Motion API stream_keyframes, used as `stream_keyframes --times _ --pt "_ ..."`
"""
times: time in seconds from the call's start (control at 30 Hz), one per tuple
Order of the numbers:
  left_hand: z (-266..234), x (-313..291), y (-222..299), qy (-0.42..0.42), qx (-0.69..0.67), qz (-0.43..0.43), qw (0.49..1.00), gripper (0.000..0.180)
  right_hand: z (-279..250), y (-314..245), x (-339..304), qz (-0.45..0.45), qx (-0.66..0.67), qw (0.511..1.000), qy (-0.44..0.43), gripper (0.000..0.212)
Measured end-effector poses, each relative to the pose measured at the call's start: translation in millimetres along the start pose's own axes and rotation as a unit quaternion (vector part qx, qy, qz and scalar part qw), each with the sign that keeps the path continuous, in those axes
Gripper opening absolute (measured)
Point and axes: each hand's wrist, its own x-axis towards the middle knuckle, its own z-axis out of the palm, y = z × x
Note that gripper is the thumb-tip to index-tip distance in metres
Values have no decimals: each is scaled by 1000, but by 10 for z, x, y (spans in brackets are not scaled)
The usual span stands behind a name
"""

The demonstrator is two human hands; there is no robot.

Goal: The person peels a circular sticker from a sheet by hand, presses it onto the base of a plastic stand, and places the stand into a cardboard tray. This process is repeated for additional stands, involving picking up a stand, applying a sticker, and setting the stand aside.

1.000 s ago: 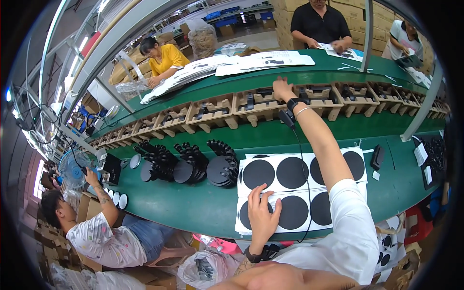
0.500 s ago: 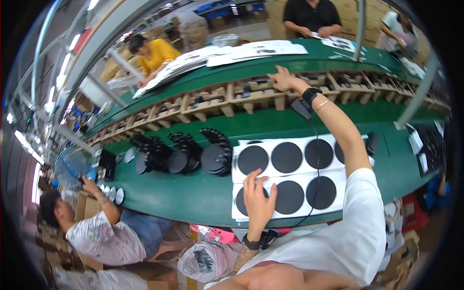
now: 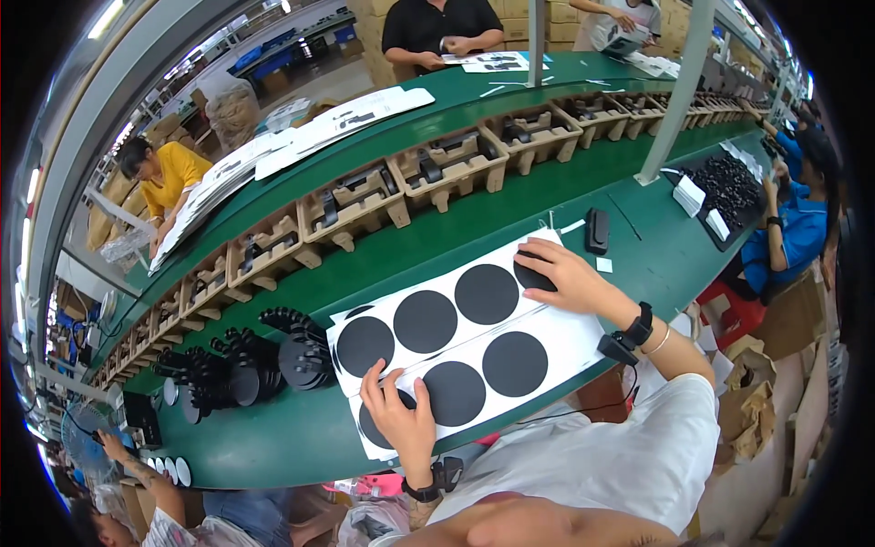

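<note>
Sheets (image 3: 469,346) on workbench (image 3: 246,447), disc stacks (image 3: 246,385) at left; trays (image 3: 460,179) behind, in a row (parts (image 3: 428,165) inside)

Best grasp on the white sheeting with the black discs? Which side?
The white sheeting lies flat and looks thin, so I'd pinch its edge between thumb and finger at the near right corner, coming in low from the right. That corner is plain white, while the left hand rests on the near left end and the right hand covers the far right end.
</note>
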Motion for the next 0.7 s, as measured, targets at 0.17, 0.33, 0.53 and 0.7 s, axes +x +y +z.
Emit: stream_keyframes --times 0.17,0.33,0.53,0.7 --pt "3 -12 6 -2 -6 -1 1000 17 37 -51 -2 -19 -133 990 -40 53" --pt "62 -91 77 -12 -10 -8 1000 17 -48 -83 -88 -33 -201 977 -57 55" --pt "43 -174 32 -7 29 -30 999 18 36 -22 -1 -69 -158 984 -43 46" --pt "-40 -327 6 34 37 -77 996 15 -37 -31 78 -162 -43 985 -52 29"
